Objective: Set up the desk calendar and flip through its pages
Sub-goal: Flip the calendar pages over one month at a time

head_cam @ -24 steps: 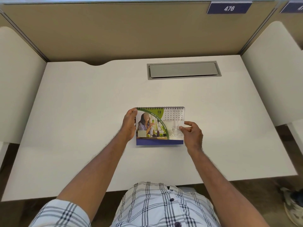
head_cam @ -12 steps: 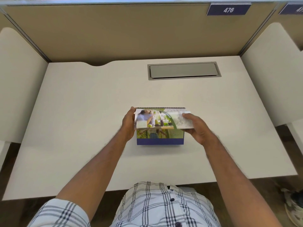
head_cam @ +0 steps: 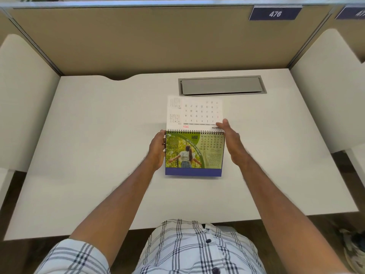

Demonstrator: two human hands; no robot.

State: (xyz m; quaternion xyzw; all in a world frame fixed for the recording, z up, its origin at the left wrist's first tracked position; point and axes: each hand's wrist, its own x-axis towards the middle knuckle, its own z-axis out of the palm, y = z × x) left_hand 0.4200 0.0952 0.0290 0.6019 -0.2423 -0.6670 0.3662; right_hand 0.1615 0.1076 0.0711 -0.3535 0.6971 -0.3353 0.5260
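Note:
The spiral-bound desk calendar (head_cam: 194,155) stands on the white desk (head_cam: 98,155), showing a green March page with a photo of a person among trees and a blue base strip. A flipped page (head_cam: 194,113), its white back printed with a March grid, is swung up and over the spiral, blurred. My left hand (head_cam: 157,149) grips the calendar's left edge. My right hand (head_cam: 231,141) is at the right edge, fingers extended, fingertips touching the flipped page's lower right corner near the spiral.
A grey cable hatch (head_cam: 222,85) is set into the desk behind the calendar. Beige partition panels (head_cam: 158,40) enclose the back, white side panels (head_cam: 23,99) flank the desk. A blue sign "476" (head_cam: 275,13) hangs top right.
The February page was lifted by my right hand and swung up over the spiral toward the back, exposing the March page. My left hand stayed on the left edge.

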